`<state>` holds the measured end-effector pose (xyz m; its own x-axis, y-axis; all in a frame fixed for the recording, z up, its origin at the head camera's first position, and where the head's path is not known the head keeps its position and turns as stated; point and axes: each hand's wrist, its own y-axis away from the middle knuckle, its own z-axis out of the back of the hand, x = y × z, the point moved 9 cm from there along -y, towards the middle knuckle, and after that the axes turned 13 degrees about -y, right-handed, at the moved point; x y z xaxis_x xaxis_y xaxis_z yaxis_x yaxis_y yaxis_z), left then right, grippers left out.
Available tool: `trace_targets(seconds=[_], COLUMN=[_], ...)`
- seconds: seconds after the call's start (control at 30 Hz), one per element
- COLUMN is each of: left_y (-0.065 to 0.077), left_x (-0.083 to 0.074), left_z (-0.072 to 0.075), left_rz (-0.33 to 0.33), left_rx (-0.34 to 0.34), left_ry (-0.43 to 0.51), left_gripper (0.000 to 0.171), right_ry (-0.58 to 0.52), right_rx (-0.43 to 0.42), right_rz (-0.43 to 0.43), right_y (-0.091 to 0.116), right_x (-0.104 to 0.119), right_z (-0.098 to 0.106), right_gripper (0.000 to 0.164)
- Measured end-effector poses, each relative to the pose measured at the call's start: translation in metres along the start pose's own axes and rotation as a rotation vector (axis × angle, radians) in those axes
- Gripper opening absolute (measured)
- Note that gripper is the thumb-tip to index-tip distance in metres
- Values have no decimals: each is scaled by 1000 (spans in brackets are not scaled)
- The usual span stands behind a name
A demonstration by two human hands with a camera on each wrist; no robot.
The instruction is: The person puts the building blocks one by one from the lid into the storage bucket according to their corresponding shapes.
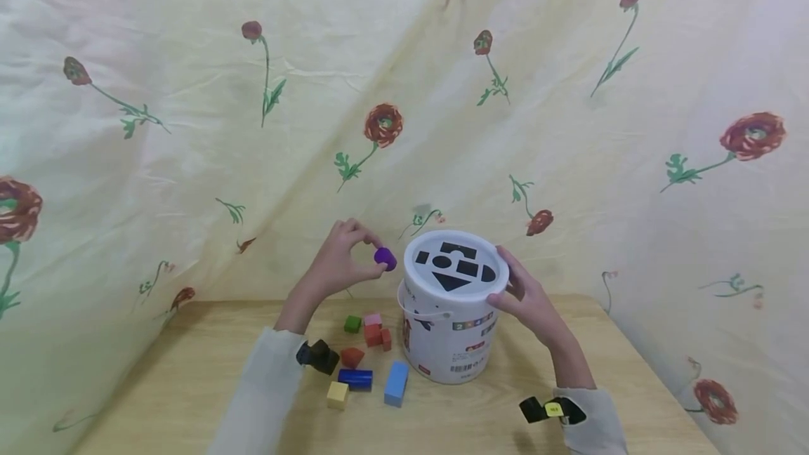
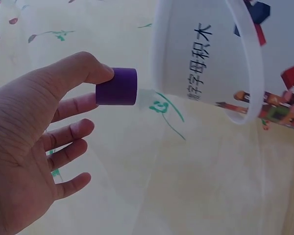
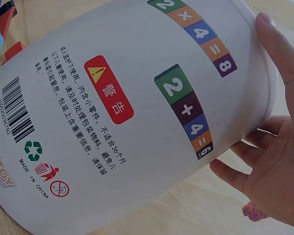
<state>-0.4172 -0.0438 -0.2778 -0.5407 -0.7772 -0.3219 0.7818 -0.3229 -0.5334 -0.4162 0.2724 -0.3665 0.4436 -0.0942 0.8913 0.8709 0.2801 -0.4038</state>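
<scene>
You pinch a purple cylindrical block (image 1: 385,259) just beside a white lidded bucket (image 1: 436,332).
Your left hand (image 1: 337,260) clamps it between thumb and index finger; your right hand (image 1: 534,305) grips the bucket's opposite side at the lid (image 1: 422,277). Small green, pink, red, blue and yellow blocks (image 1: 373,334) lie left of the bucket on the light wooden desk (image 1: 208,357), before a cream flowered cloth (image 1: 404,55).

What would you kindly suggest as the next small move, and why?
I'd probably bring the purple cylindrical block over the round dark hole in the white lid: the left hand pinches it just beside the lid, its round end appears to match that opening, and the right hand grips the white plastic bucket.
</scene>
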Motion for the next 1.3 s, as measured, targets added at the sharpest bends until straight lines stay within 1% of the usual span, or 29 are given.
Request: trace_targets(seconds=[0.13, 0.37, 0.53, 0.63, 0.83, 0.97, 1.13, 1.3], left_y=[-4, -16, -22, -25, -32, -36, -38, -39], left_x=[-6, -21, -31, -36, -47, -56, -66, -70], left_z=[4, 9, 9, 7, -1, -10, -23, -33], left_rz=[4, -28, -43, -64, -87, -98, -129, -135], left_rx=[-3, -24, -40, -47, -56, -47, -27, -23], left_ry=[6, 16, 18, 4, -47, -68, -123, -175], left_gripper=[30, 31, 31, 31, 30, 31, 32, 33], right_ry=[5, 10, 3, 5, 7, 3, 1, 1], right_rx=[0, -3, -4, -4, -1, -5, -4, -6], right_rz=[0, 15, 11, 10, 22, 23, 22, 21], right_y=[1, 2, 4, 4, 5, 6, 7, 7], right_x=[-1, 1, 1, 1, 2, 2, 3, 3], right_z=[0, 2, 1, 0, 0, 0, 0, -2], right_gripper=[91, 91, 91, 91, 91, 91, 91, 91])
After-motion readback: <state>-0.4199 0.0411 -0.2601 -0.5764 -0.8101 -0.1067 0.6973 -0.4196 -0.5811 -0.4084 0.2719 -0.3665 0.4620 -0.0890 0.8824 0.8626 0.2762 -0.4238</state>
